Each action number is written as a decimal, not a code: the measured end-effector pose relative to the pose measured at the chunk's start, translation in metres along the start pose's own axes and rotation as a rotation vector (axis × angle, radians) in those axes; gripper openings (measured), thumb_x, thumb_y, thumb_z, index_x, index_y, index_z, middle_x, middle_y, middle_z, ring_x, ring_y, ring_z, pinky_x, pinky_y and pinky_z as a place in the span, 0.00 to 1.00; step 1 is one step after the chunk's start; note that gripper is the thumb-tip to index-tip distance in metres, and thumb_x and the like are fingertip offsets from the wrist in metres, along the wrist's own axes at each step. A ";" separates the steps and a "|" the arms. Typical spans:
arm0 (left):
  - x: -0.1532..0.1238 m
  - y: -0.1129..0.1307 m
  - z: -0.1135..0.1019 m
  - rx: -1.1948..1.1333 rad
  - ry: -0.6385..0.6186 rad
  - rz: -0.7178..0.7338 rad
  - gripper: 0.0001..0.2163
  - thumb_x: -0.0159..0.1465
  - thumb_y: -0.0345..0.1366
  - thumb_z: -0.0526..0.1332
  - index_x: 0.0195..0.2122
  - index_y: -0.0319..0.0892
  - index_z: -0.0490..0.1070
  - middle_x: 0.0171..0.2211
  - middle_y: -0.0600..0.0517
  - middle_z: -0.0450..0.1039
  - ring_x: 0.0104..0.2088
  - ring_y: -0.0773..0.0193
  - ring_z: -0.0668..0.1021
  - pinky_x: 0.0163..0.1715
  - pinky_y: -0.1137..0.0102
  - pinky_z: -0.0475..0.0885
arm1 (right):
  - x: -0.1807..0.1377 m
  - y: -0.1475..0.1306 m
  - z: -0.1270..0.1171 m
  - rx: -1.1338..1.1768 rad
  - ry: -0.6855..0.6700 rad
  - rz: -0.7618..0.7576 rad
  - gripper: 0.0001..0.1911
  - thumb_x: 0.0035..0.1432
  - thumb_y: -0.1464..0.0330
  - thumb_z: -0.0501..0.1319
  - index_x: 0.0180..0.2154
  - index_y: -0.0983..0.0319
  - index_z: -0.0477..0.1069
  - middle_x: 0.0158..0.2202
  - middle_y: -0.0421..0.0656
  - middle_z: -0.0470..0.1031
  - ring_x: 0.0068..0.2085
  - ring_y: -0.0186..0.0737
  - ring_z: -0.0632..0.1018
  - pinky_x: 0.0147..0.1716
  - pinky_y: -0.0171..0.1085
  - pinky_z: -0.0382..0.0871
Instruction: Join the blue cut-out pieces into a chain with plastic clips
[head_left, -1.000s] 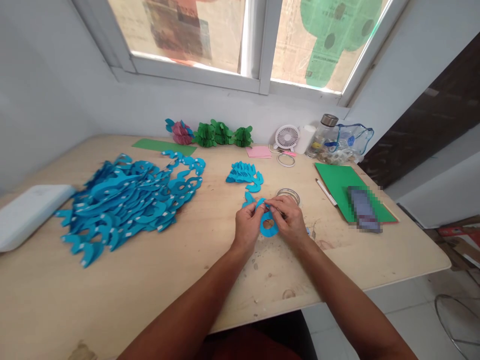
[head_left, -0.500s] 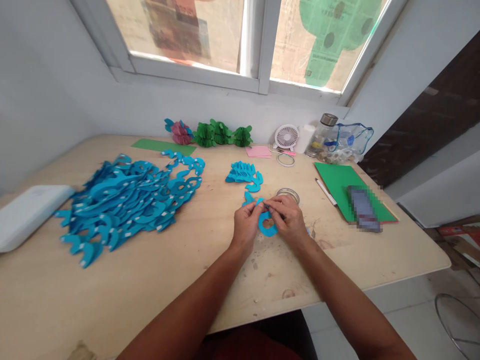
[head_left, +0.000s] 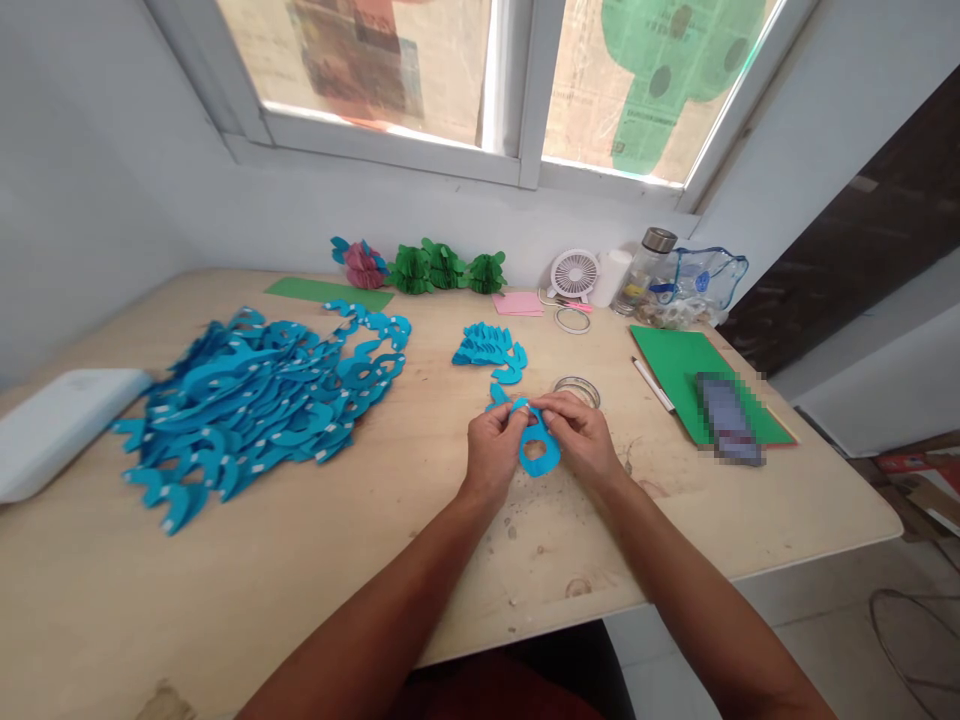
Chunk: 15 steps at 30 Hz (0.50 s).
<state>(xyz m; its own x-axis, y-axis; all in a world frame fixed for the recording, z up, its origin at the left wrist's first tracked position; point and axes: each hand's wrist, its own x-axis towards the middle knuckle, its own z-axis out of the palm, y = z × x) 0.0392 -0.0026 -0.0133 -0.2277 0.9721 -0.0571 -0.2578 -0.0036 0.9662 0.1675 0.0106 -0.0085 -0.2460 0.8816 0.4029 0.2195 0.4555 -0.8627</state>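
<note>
While both forearms reach in over the near edge of the counter [head_left: 360,540], the left hand [head_left: 491,445] and the right hand [head_left: 585,430] come together at a blue paper ring [head_left: 544,465]. Each grip is a pinch, thumb and fingers pressed together on the paper, the left at the far end and the right just beside it along the far right side. From those pinches the ring extends toward the person, its round hole showing in the gap between the two hands. Its long axis runs from the pinched end back toward the near edge, leaning a little to the right as it comes closer. Neither hand is the nearer one, since both touch it. Whether anything small sits between the fingertips is hard to say, because the fingers cover that spot.

Just beyond the left fingers lies a blue scrap [head_left: 496,394] (the hand hides part of it). Farther off, near that scrap, sits a little blue stack [head_left: 484,346]. A big blue heap [head_left: 259,400] dotted with white squares spreads well apart on the left. Just behind the right hand is a tape roll [head_left: 595,394], with a thinner hoop [head_left: 574,331] beyond it. Over on the right, a white pen [head_left: 654,386] lies beside a green sheet [head_left: 667,360].
</note>
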 end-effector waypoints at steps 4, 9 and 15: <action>-0.001 0.001 0.000 0.006 -0.001 -0.005 0.09 0.51 0.38 0.61 0.19 0.38 0.71 0.19 0.54 0.69 0.23 0.67 0.70 0.25 0.73 0.65 | -0.001 0.001 0.001 0.216 -0.007 0.182 0.11 0.56 0.62 0.59 0.38 0.57 0.77 0.41 0.45 0.75 0.42 0.42 0.74 0.39 0.41 0.70; -0.002 0.001 0.001 0.037 -0.014 0.006 0.09 0.51 0.39 0.61 0.20 0.38 0.72 0.19 0.55 0.70 0.24 0.67 0.71 0.25 0.73 0.65 | -0.002 0.001 0.000 0.391 0.002 0.346 0.11 0.51 0.62 0.63 0.36 0.57 0.78 0.38 0.43 0.76 0.38 0.40 0.75 0.33 0.36 0.68; -0.001 0.000 0.000 0.072 -0.024 0.038 0.10 0.52 0.40 0.61 0.20 0.38 0.72 0.19 0.54 0.71 0.24 0.66 0.72 0.26 0.73 0.66 | -0.002 -0.002 0.001 0.451 0.046 0.402 0.10 0.49 0.62 0.64 0.35 0.57 0.78 0.36 0.42 0.76 0.36 0.39 0.75 0.34 0.37 0.68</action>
<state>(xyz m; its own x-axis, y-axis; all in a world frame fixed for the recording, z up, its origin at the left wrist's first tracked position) 0.0395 -0.0040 -0.0132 -0.2134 0.9769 -0.0145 -0.1806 -0.0248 0.9832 0.1663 0.0080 -0.0081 -0.1840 0.9827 0.0224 -0.1378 -0.0032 -0.9905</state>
